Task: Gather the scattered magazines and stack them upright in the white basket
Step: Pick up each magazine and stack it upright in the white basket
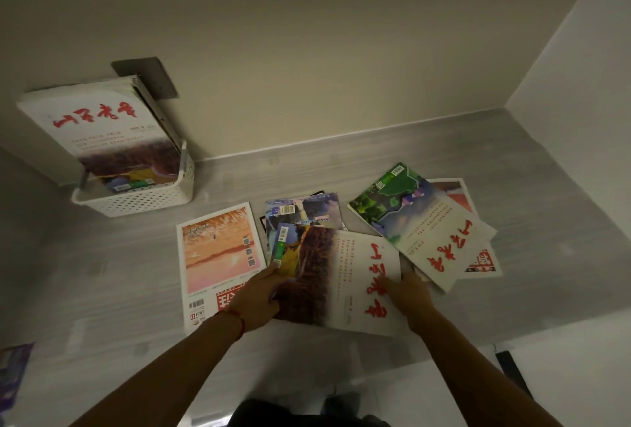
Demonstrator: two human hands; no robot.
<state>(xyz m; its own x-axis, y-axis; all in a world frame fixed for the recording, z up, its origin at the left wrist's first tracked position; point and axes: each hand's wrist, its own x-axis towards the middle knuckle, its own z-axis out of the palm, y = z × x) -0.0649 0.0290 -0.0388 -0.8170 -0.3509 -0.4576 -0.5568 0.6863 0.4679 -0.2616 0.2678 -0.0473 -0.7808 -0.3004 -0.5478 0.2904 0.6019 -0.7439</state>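
A white perforated basket (143,199) stands at the back left against the wall, with several magazines (99,126) upright in it. On the grey table, a magazine with a brown-and-white cover and red script (338,273) lies in the middle. My left hand (257,297) grips its left edge and my right hand (408,293) presses on its right side. An orange-pink magazine (218,252) lies to its left. A blue-covered magazine (304,213) lies partly under it. A green-and-white magazine (413,225) lies at the right on top of another one (481,262).
The table (341,167) meets the back wall, and a side wall closes the right. A grey wall plate (150,74) sits behind the basket. A purple item (13,375) shows at the left edge. The table's front edge runs near my forearms.
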